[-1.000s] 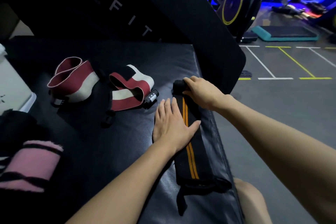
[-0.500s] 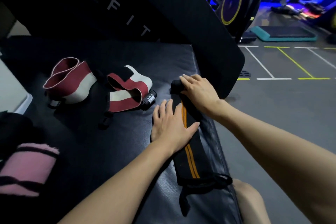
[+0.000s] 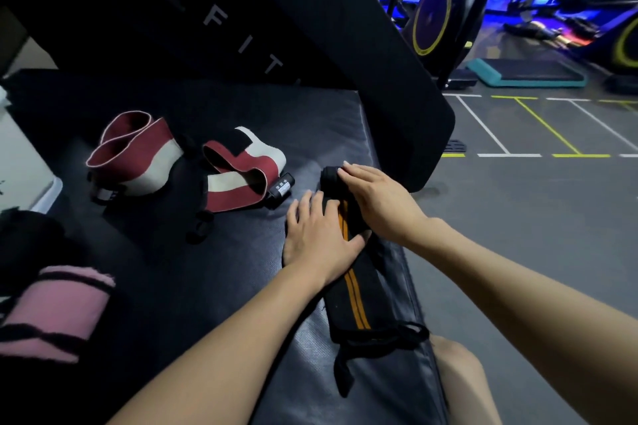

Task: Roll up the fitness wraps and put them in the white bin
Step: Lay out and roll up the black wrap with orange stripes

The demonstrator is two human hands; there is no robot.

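A black wrap with two orange stripes [image 3: 355,300] lies lengthwise near the right edge of the black padded bench [image 3: 214,272]. Its far end is rolled into a small coil under the fingers of my right hand [image 3: 373,197]. My left hand [image 3: 317,238] presses flat on the wrap's middle, fingers straight. Two red-and-white wraps [image 3: 138,155] [image 3: 241,179] lie loose further left. A pink and black wrap [image 3: 55,310] sits at the near left. The white bin [image 3: 20,162] shows at the left edge, partly cut off.
A tilted black pad with white lettering [image 3: 276,28] rises behind the bench. Grey gym floor with white and yellow lines [image 3: 531,203] lies to the right, with exercise bikes [image 3: 435,10] and a teal step [image 3: 524,72] beyond. My bare knee [image 3: 462,386] is at the bench's near right edge.
My right hand has rolled the wrap's far end a little toward me, so the coil is slightly thicker. My left hand keeps pressing the wrap in the same spot.
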